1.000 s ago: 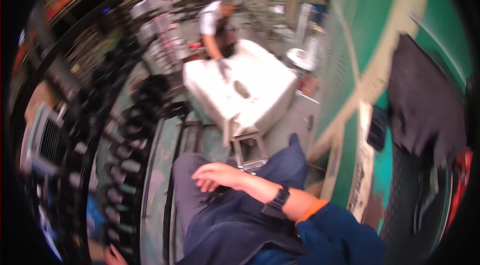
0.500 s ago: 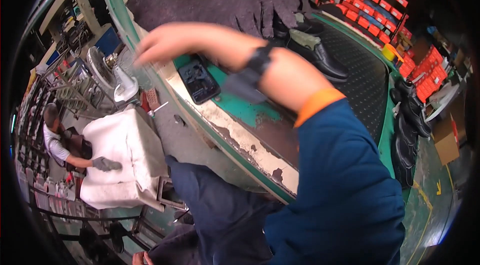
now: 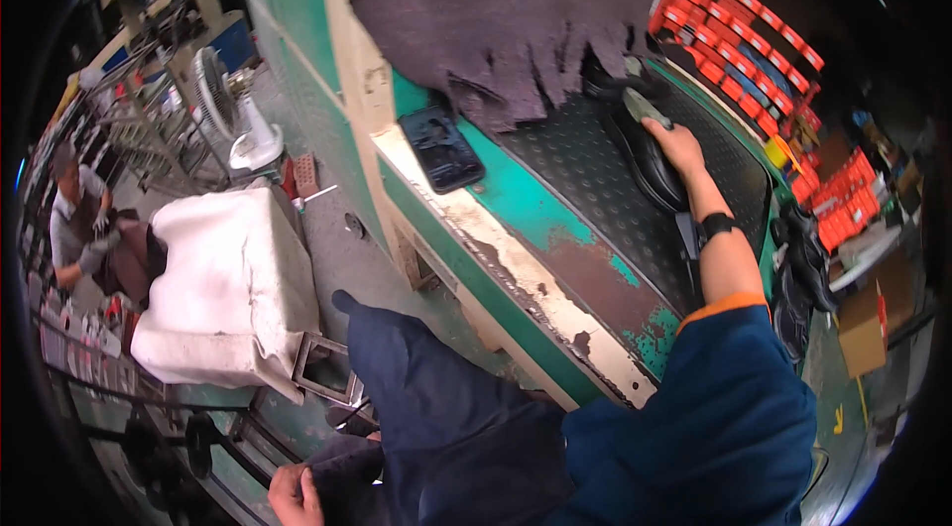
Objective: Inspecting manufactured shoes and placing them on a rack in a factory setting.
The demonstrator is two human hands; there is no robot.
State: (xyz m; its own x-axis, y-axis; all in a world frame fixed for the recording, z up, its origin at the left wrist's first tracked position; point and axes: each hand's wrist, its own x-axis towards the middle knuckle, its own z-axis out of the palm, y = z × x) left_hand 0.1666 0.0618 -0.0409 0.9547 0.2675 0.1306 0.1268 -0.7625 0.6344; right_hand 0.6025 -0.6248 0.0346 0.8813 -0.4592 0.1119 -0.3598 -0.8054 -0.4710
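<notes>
- Workshop setting: a green machine bench (image 3: 521, 204), its paint chipped to cream and brown along the edge; beyond it, stacked red boxes (image 3: 734, 30), a pale fan (image 3: 248, 119) and a box-like form under creased white cloth (image 3: 218, 278).
- Surface and textures: a black mat (image 3: 555, 164) with rows of small raised studs; above it a matt, dark purple-brown sheet (image 3: 506, 20), leather-like, its lower edge slit into ragged strips; a flat, black rectangular device (image 3: 441, 149) with rounded corners on the ledge.
- Obscured parts: another dark shoe (image 3: 598, 80) beside the sheet's strips, only partly visible; a seated co-worker (image 3: 84, 219) at the far left, small and distorted by the lens; the outer edges of the view lost in black.
- Principal object: a black shoe (image 3: 640, 164), smooth and faintly glossy, long and rounded at the toe; a grey-green insert (image 3: 645, 108) projects from its opening; it lies at the mat, toe towards the wearer; whether the sole touches the studs cannot be told.
- Grip: the right hand (image 3: 678, 151), strapped at the wrist, is closed around the insert, the shoe directly below; the left hand (image 3: 295, 494), cut by the lower edge, has bent fingers near dark trouser cloth (image 3: 347, 481); whether it grasps anything cannot be told.
</notes>
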